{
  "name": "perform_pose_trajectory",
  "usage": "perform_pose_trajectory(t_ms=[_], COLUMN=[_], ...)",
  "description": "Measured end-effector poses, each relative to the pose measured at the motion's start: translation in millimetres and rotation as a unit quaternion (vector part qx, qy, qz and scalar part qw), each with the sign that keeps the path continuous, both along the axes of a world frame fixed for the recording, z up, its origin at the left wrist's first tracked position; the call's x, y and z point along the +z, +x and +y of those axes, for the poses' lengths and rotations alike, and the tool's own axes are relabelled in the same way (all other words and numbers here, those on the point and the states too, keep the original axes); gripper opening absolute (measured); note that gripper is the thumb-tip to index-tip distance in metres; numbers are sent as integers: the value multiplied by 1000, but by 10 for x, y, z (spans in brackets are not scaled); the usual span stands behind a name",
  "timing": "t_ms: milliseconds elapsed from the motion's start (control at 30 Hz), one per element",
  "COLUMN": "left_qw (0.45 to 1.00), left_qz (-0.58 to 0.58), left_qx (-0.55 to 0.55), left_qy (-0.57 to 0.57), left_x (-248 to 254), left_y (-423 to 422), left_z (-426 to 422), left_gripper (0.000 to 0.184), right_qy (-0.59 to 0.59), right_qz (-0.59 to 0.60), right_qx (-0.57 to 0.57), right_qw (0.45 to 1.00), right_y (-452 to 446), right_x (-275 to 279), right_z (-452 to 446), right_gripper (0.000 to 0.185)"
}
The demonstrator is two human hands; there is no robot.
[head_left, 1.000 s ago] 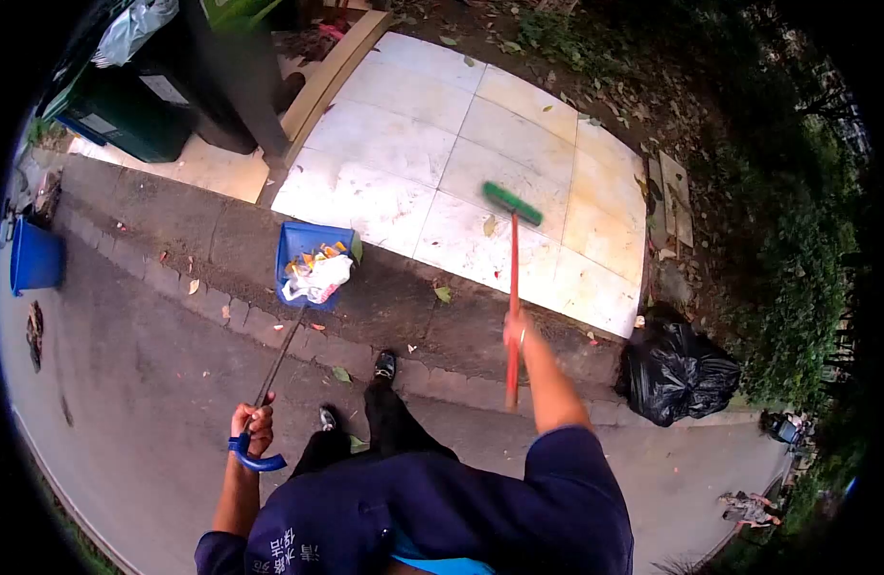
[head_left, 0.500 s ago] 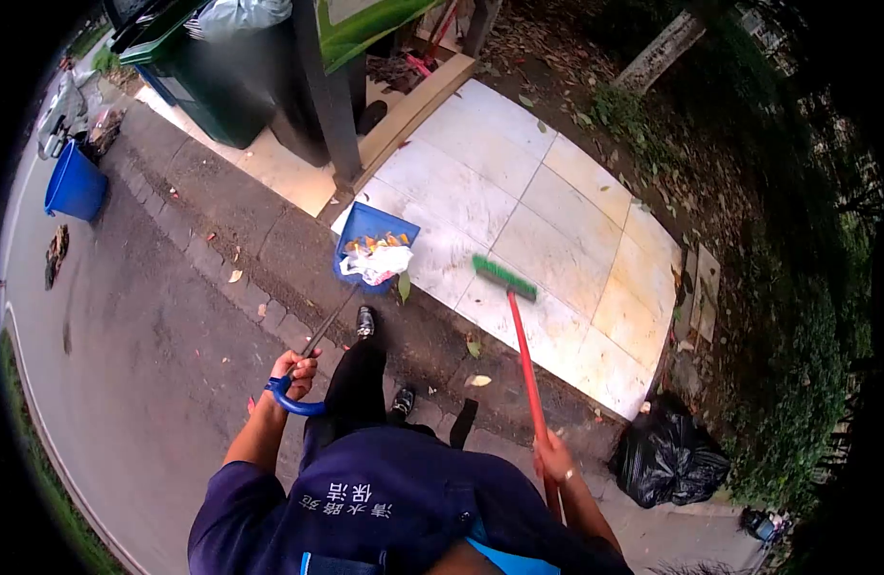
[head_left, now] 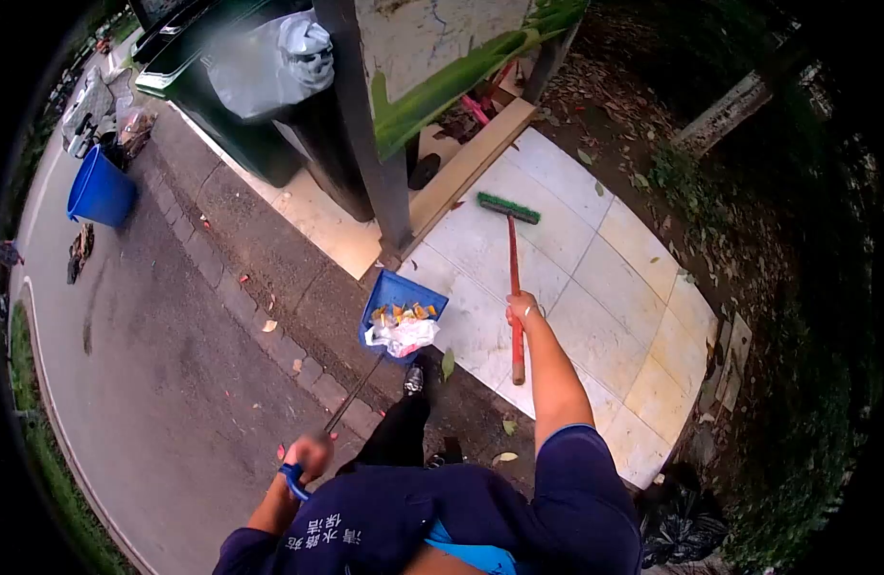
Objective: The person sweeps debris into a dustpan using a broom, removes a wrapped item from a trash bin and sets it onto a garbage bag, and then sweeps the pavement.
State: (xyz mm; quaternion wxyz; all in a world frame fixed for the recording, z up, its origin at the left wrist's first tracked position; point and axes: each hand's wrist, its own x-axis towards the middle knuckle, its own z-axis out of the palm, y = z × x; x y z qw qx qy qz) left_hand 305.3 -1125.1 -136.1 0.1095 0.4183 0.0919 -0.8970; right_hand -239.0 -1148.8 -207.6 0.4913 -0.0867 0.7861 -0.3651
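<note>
Farther up the pale tiles [head_left: 595, 287] than a moment ago goes the red broom [head_left: 514, 251], mid-frame, its shaft in the closed fingers of the right hand [head_left: 524, 309]. Blur over the left hand [head_left: 313, 458] hides its separate fingers, but it's curled round the handle of the blue dustpan [head_left: 404, 289], left of centre, holding a crumpled white bag [head_left: 404, 336] and orange scraps [head_left: 397, 312]. At upper left, a grey post [head_left: 388, 201] blocks part of the dark bins [head_left: 239, 153]. The black sack [head_left: 686, 527], lower right, sits in gloom. Far left, a blue bucket [head_left: 102, 195] stands on grey asphalt [head_left: 193, 335].
</note>
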Motion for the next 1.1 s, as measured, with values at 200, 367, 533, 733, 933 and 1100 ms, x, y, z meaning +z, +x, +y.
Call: perform_pose_trajectory(t_ms=[200, 367, 533, 733, 933, 1100], left_qw=[997, 996, 987, 993, 993, 995], left_qz=[-44, -85, -46, 62, 71, 38], left_qx=[-45, -13, -116, -97, -59, -16], left_qy=[-51, -28, -101, -16, 76, 92], left_x=[64, 263, 331, 127, 10, -76], left_y=[194, 239, 36, -484, -1675, -2483], left_z=[-296, -471, -784, -922, -1039, -976], left_gripper=[44, 43, 43, 43, 45, 45], right_qy=[81, 203, 198, 59, 2, -14], right_qz=[46, 22, -104, -98, 80, 587], right_qx=[124, 219, 196, 37, 45, 606], right_qw=[988, 954, 955, 993, 996, 536], right_y=[519, 868, 609, -623, -2011, -3872], right_x=[-48, 991, 1981, 1915, 1055, -1576], right_z=[56, 1353, 1802, 1161, -103, -1008], right_gripper=[10, 23, 26, 20, 27, 13])
